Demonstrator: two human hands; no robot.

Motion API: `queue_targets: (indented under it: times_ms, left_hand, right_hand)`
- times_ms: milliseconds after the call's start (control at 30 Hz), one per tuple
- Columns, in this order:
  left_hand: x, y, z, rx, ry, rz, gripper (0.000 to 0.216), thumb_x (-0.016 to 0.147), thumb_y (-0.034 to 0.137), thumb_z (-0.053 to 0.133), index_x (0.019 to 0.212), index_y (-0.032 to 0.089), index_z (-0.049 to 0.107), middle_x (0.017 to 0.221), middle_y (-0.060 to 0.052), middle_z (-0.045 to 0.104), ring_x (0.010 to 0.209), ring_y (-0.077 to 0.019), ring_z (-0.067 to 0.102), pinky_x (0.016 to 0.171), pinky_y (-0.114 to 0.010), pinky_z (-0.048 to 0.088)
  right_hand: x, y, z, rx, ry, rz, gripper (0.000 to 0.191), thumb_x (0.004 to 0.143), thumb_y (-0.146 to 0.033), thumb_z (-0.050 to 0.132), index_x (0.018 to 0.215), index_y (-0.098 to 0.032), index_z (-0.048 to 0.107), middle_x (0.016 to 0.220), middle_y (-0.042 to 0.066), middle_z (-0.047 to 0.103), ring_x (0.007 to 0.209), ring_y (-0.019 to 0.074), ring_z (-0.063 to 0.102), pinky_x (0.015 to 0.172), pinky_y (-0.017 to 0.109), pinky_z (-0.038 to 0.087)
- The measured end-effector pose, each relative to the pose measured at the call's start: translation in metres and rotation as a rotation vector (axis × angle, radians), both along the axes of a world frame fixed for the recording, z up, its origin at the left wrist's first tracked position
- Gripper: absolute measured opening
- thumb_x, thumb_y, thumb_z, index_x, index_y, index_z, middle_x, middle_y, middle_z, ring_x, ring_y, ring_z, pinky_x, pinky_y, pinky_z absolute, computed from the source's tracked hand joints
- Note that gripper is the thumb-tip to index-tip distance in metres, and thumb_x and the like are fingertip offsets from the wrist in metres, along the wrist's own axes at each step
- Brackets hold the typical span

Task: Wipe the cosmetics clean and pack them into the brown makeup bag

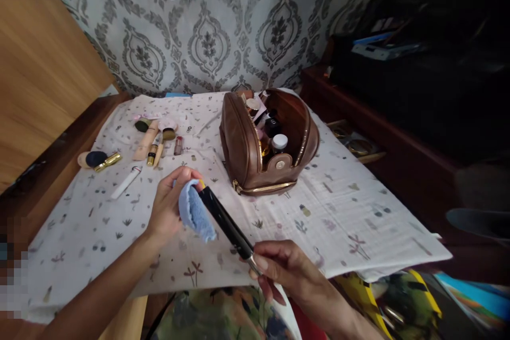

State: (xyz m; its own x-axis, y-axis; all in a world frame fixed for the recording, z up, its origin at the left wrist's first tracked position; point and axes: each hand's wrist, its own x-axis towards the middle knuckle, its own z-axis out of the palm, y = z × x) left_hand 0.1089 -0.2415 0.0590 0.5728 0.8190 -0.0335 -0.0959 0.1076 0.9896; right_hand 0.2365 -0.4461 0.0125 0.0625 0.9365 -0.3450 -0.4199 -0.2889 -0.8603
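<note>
My left hand point(169, 207) pinches a light blue cloth point(195, 212) at the upper end of a long black stick-shaped item point(227, 220), where a bit of yellow shows. Fingers of my right hand point(285, 268) close round the silver lower end of that item, which is held tilted above the table. Its exact kind is unclear, as both ends are partly hidden. Beyond my hands stands a brown cosmetic bag point(247, 143), unzipped, with a white-capped jar point(279, 142) and several other items inside.
Left on the patterned cloth point(330, 244) lie a white tube point(126, 183), a gold tube point(107, 162), a beige tube point(145, 141), a lipstick point(178, 145) and brushes. A wooden panel point(51, 64) rises at left. Dark furniture point(382, 164) lines the right.
</note>
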Motion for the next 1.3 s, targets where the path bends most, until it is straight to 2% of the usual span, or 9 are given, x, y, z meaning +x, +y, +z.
queue_targets:
  times_ms: [133,300,367,500,733,867,1067,1200,1300]
  left_hand:
    - [-0.006,0.003,-0.006,-0.017,-0.005,-0.008,0.047,0.082,0.063,0.068,0.086,0.016,0.069,0.075,-0.002,0.065,0.062,-0.0132,0.059,0.059,-0.024,0.051]
    - [-0.014,-0.002,-0.009,0.156,0.221,-0.159,0.035,0.086,0.051,0.072,0.093,0.017,0.073,0.085,-0.003,0.067,0.071,-0.0147,0.059,0.061,-0.021,0.047]
    - [-0.015,-0.003,-0.010,0.186,0.250,-0.175,0.031,0.088,0.049,0.070,0.090,0.018,0.073,0.081,-0.002,0.067,0.070,-0.0150,0.059,0.061,-0.021,0.047]
    - [-0.011,-0.005,-0.012,0.101,0.254,-0.153,0.034,0.087,0.052,0.069,0.091,0.019,0.071,0.068,0.001,0.062,0.058,-0.0129,0.055,0.053,-0.020,0.044]
    - [0.008,-0.013,-0.014,0.098,0.347,-0.225,0.049,0.085,0.063,0.067,0.098,0.016,0.071,0.067,-0.002,0.064,0.057,-0.0129,0.057,0.048,-0.017,0.042]
    - [0.023,-0.019,-0.009,0.102,0.346,-0.256,0.049,0.086,0.063,0.066,0.103,0.017,0.071,0.067,-0.003,0.066,0.059,-0.0137,0.059,0.048,-0.017,0.042]
    - [0.039,-0.023,-0.001,0.094,0.303,-0.205,0.050,0.087,0.063,0.064,0.112,0.020,0.067,0.074,-0.002,0.067,0.061,-0.0134,0.059,0.051,-0.017,0.044]
    - [0.038,-0.017,-0.008,0.181,0.333,-0.266,0.046,0.090,0.060,0.062,0.109,0.019,0.069,0.076,-0.002,0.066,0.066,-0.0134,0.059,0.054,-0.018,0.043]
    - [0.035,-0.015,-0.016,0.241,0.367,-0.274,0.043,0.091,0.059,0.061,0.105,0.019,0.072,0.078,-0.003,0.066,0.070,-0.0139,0.058,0.057,-0.018,0.043]
  right_hand:
    - [-0.003,0.003,-0.004,0.001,0.021,-0.024,0.051,0.083,-0.063,0.071,0.075,-0.013,0.064,0.051,-0.004,0.051,0.045,0.0048,0.042,0.043,0.019,0.024]
    - [-0.006,0.008,-0.005,0.005,-0.012,-0.074,0.053,0.081,-0.064,0.073,0.077,-0.012,0.064,0.056,-0.003,0.052,0.047,0.0041,0.043,0.045,0.018,0.027]
    - [-0.005,0.008,-0.002,0.009,-0.014,-0.176,0.052,0.079,-0.063,0.077,0.091,-0.013,0.068,0.066,-0.002,0.057,0.050,0.0043,0.047,0.046,0.017,0.030]
    - [0.005,0.002,0.009,0.073,-0.076,-0.370,0.056,0.079,-0.058,0.079,0.116,-0.018,0.067,0.077,0.000,0.061,0.057,0.0074,0.054,0.049,0.018,0.039]
    - [0.030,-0.008,0.023,0.159,-0.330,-0.685,0.043,0.084,-0.055,0.074,0.103,-0.017,0.071,0.059,0.000,0.061,0.052,0.0104,0.052,0.049,0.021,0.044]
    - [0.041,-0.011,0.033,0.247,-0.510,-0.796,0.034,0.086,-0.050,0.074,0.098,-0.019,0.075,0.057,0.001,0.062,0.049,0.0124,0.055,0.048,0.024,0.048]
    - [0.073,-0.008,0.044,0.407,-0.868,-1.021,0.017,0.088,-0.035,0.074,0.102,-0.025,0.075,0.063,-0.001,0.068,0.047,0.0115,0.058,0.046,0.023,0.050]
    - [0.098,0.002,0.057,0.469,-1.177,-1.104,0.017,0.088,-0.027,0.074,0.105,-0.025,0.074,0.072,0.001,0.072,0.054,0.0142,0.064,0.049,0.026,0.051]
    - [0.112,0.012,0.066,0.516,-1.280,-1.146,0.014,0.090,-0.027,0.073,0.104,-0.026,0.073,0.082,0.003,0.074,0.061,0.0169,0.068,0.052,0.030,0.052]
